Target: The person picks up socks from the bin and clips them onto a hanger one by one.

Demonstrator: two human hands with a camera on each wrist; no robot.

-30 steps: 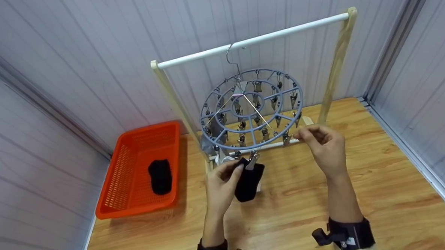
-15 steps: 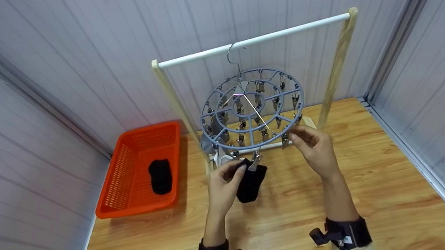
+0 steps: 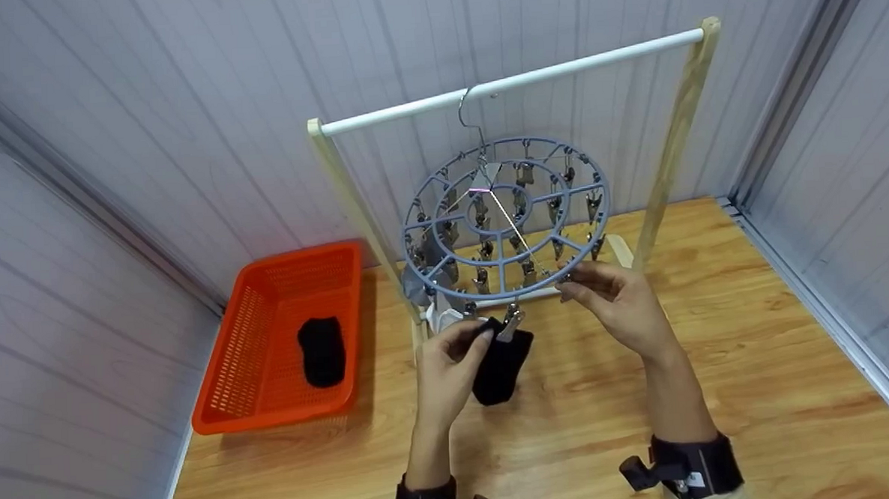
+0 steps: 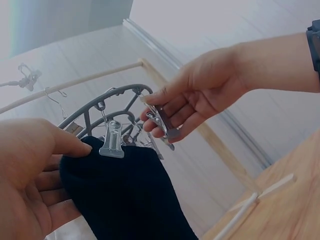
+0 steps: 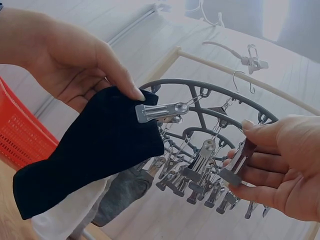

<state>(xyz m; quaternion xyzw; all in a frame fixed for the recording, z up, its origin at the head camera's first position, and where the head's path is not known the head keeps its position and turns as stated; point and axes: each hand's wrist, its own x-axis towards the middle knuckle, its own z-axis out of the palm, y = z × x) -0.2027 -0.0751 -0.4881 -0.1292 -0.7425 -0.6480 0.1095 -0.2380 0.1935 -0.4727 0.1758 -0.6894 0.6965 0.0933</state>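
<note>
A black sock (image 3: pixel 503 368) hangs from a metal clip (image 4: pixel 113 140) at the near rim of a round grey-blue drying hanger (image 3: pixel 502 260). My left hand (image 3: pixel 449 365) pinches the sock's upper edge between thumb and fingers, just left of that clip. To the right, my right hand (image 3: pixel 619 305) holds another metal clip (image 5: pixel 239 162) on the same rim between thumb and fingertips. In the right wrist view this clip lies across the fingers, apart from the sock. White (image 5: pixel 75 205) and grey socks (image 5: pixel 125 195) hang behind the black one.
An orange basket (image 3: pixel 272 420) with another black sock (image 3: pixel 321 352) inside stands on the wooden floor at left. The hanger hooks over the white bar (image 3: pixel 579 65) of a wooden-legged rack. Several unused clips dangle from the hanger. Panelled walls rise behind and at both sides.
My right hand has moved left to the hanger's rim and taken hold of a clip there. My left hand keeps its pinch on the black sock, shifting only slightly.
</note>
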